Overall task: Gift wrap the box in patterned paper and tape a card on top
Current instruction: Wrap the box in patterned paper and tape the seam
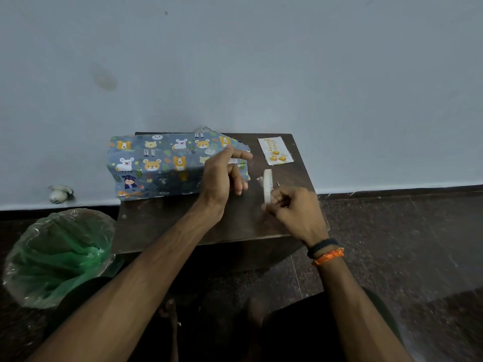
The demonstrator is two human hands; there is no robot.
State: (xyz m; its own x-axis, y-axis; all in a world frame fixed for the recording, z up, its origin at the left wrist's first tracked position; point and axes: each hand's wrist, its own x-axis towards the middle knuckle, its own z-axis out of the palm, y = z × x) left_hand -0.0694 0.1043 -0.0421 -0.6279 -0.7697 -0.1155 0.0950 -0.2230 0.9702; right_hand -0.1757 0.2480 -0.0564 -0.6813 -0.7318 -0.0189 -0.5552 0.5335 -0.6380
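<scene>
Blue patterned paper [156, 165] with bears and sheep is folded over the box, which is hidden under it, at the back left of a small dark wooden table [162, 226]. My left hand [224, 173] hovers at the paper's right end, fingers straight and spread, holding nothing I can see. My right hand [295, 207] grips a white roll of tape [268, 186], held upright on edge, with a short clear end sticking out to its left. A white card [275, 150] with gold ornaments lies flat at the table's back right corner.
A bin lined with a green plastic bag [60, 254] stands on the floor to the left of the table. A small pale object [59, 193] lies by the grey wall. Dark stone floor spreads to the right. My knees are below the table's front edge.
</scene>
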